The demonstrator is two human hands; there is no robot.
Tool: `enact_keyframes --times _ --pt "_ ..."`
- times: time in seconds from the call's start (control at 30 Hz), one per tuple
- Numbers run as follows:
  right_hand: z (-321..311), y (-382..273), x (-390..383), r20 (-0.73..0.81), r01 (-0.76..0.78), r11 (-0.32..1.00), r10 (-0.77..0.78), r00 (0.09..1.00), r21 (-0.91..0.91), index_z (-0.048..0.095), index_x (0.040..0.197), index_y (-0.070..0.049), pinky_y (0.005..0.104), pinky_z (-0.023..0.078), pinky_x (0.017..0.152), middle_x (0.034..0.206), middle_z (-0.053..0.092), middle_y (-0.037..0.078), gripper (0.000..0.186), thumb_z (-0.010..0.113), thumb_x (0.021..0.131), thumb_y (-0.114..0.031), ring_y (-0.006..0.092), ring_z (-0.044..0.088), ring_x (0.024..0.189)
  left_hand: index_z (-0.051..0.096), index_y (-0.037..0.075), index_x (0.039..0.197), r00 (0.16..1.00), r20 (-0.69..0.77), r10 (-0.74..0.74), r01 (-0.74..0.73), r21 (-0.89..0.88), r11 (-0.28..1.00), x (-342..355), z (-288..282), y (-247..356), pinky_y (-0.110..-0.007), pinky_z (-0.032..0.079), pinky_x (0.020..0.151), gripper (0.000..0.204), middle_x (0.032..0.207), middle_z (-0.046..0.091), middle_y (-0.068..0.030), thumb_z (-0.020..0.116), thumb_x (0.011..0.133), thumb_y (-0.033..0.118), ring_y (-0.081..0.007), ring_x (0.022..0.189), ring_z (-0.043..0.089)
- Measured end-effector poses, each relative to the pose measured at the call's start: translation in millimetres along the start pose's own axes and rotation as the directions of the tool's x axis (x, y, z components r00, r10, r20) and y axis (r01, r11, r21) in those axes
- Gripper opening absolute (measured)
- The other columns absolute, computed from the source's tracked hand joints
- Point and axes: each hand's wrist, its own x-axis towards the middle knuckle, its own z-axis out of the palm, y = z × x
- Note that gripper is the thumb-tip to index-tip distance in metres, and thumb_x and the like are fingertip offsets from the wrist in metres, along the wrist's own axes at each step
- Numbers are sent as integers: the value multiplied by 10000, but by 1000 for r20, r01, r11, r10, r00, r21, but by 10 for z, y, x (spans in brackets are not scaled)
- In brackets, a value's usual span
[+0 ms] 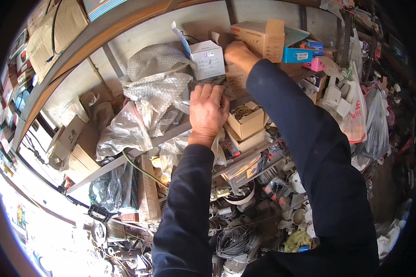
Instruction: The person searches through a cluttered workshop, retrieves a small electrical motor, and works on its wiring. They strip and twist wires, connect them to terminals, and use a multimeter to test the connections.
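My left hand [207, 108] is closed over the front edge of a shelf [168, 133], fingers bent and side by side. Just beyond its knuckles stands a white box [207, 61] with a raised flap. My right hand [238, 53] reaches deeper among the boxes, between the white box and a large brown carton [263, 38]. Its fingers curl downward out of sight, so what they touch is hidden. A smaller brown box [236, 76] sits below the right wrist. Left of the white box is a heap of bubble wrap [158, 69].
Right of my left hand, an open small carton [246, 121] holds little parts. A blue box [297, 55] and a pink box [313, 64] stand beside the large carton. Plastic bags [356, 111] hang at right. Below lie coiled cable [235, 242] and jumbled fittings.
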Motion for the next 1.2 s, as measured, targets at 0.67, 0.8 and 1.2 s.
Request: enact_keyframes --times 0.67,0.8,1.2 --pt "-191 215 -476 208 74 993 -93 974 96 788 1178 -126 444 591 823 1187 753 161 361 752 896 -349 326 751 1039 709 91 935 1000 -2 8 -8 19 1000 60 11 26 -450 478 749 170 861 621 -98 714 774 36 -334 818 579" --pt "-192 222 -383 232 95 994 -104 967 51 802 1129 -129 454 591 797 1118 773 156 315 761 892 -332 327 759 989 704 91 937 1000 4 4 -4 12 1000 32 22 14 -451 477 742 177 860 621 -93 716 769 36 -333 821 581" --pt "-155 302 -311 73 62 991 -72 995 121 793 1111 -100 480 579 830 1111 765 186 297 730 906 -305 358 735 1024 693 100 919 999 -11 31 -31 60 998 23 65 -26 -453 474 738 170 839 597 -95 741 759 71 -325 823 579"
